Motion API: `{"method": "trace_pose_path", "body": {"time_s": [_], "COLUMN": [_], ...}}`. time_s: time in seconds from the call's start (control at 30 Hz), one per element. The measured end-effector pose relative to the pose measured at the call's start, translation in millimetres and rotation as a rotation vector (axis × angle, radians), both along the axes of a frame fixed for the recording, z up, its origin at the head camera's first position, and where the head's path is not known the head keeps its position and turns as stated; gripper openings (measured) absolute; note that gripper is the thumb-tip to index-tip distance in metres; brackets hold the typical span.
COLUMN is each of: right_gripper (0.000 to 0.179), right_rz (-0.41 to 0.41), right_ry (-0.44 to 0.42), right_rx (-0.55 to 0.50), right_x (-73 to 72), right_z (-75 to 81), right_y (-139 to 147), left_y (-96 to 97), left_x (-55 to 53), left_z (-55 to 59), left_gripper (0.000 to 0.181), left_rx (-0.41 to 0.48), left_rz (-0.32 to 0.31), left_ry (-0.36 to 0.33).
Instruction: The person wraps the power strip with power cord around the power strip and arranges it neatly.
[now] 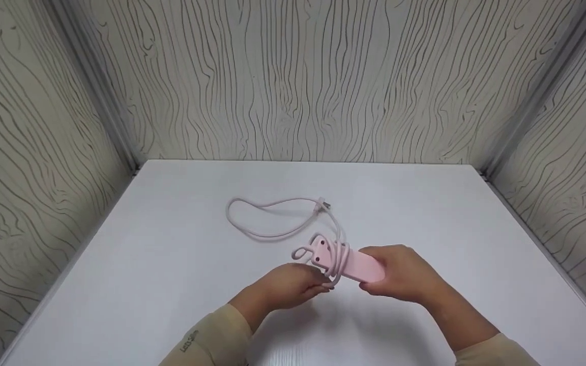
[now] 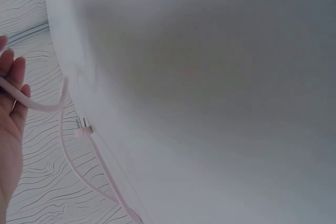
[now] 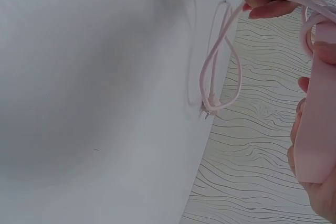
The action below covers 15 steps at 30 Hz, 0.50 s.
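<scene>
My right hand (image 1: 402,272) grips the near end of a pink power strip (image 1: 364,265) above the white table. Several turns of its pink cord (image 1: 343,256) wrap round the other end, where two dark holes show. With thumb and fingers, my left hand (image 1: 295,284) pinches the cord just below that end; the right wrist view shows this pinch from the side. From the strip the rest of the cord runs away to a loop (image 1: 267,237) on the table. The plug (image 1: 322,205), its metal prongs showing, lies beside that loop. The strip's sockets are hidden.
The white table (image 1: 171,193) reaches back to a wood-grain patterned wall (image 1: 293,81). Similar panels stand at left and right, with grey metal posts (image 1: 92,84) in the corners. Shadows of both hands fall on the table's near part.
</scene>
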State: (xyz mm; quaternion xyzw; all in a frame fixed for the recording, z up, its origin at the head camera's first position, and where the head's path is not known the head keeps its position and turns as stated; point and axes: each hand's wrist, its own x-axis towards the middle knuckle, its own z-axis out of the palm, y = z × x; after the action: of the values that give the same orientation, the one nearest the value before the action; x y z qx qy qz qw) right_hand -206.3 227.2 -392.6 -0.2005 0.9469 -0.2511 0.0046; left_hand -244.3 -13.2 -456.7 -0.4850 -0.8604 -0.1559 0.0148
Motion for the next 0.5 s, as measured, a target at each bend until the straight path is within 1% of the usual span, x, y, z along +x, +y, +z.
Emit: {"method": "trace_pose_path", "body": {"time_s": [0.07,0.1,0.17,0.23,0.3,0.37,0.43,0.5], "right_gripper": [0.032,0.033,0.035,0.035,0.036,0.036,0.036,0.036], "right_rz": [0.027,0.046,0.088,0.135,0.173,0.203,0.233,0.263], "right_ry": [-0.002,0.002,0.019,0.035,0.048,0.051,0.051,0.05], "right_rx": [0.003,0.009,0.026,0.044,0.055,0.055,0.046,0.037], "right_x": [0.5,0.8,1.3,1.8,2.3,2.7,2.9,2.8], "right_z": [-0.3,-0.8,-2.6,-5.0,-7.4,-9.3,-10.6,-11.4], "right_y": [0,-1,-2,-3,-4,-6,-7,-7], "left_y": [2.3,3.0,3.8,4.0,4.6,5.1,6.3,7.3], "left_x": [0.2,0.5,1.9,3.9,6.4,8.8,9.8,9.4], "left_z": [-2.3,-3.2,-4.5,-5.5,-6.4,-6.8,-6.8,-7.0], "left_gripper": [0.029,0.027,0.026,0.03,0.033,0.039,0.041,0.039], "left_rx": [0.012,0.023,0.024,0.031,0.034,0.034,0.037,0.058], "left_rz": [-0.005,-0.011,-0.028,-0.027,-0.018,0.021,0.061,0.122], "left_ry": [-0.034,-0.063,-0.099,-0.163,-0.206,-0.238,-0.264,-0.315]}}
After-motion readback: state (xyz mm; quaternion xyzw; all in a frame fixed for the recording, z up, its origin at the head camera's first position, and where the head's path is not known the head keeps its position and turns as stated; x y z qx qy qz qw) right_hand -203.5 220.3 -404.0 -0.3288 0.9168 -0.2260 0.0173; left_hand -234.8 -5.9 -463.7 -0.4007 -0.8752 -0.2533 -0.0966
